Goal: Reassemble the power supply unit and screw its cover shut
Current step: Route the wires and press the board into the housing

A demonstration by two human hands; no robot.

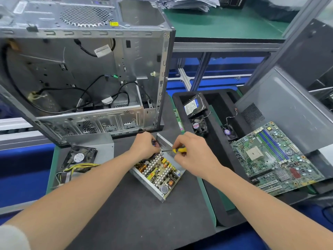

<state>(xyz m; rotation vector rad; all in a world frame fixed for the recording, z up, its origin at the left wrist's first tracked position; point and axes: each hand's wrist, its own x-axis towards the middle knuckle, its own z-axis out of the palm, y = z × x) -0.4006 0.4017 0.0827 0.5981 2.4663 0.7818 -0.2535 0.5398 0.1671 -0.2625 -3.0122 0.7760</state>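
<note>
1. Open grey metal power supply unit [158, 177], no cover on top, lying slantwise on the dark grey work mat [135, 219], in the middle of the mat and just in front of the computer case; circuit board with silver heat sinks, a copper coil and yellow parts exposed inside
2. Right hand [191, 156] grasping a small screwdriver with yellow and black handle [179, 150] between pinched fingers; thin metal shaft pointing left over the far end of the unit, tip close to the other hand
3. Left hand [144, 147] at the far left corner of the unit, fingers curled downward over something dark; not possible to tell whether grasping it or only touching
4. To the left, apart from the unit: black square fan [80, 156] with a bundle of yellow and black wires [77, 168], resting on a flat grey metal plate [105, 147]
5. Behind: large grey metal computer case [86, 78], side open, black cables inside
6. To the right: black foam tray [216, 147] holding a hard drive with blue and white label [194, 105] and a small black fan [199, 125]; narrow green memory stick [178, 120] just beside its left rim; green motherboard with blue slots [273, 159] further right, grey metal side panel [281, 101] behind it
</note>
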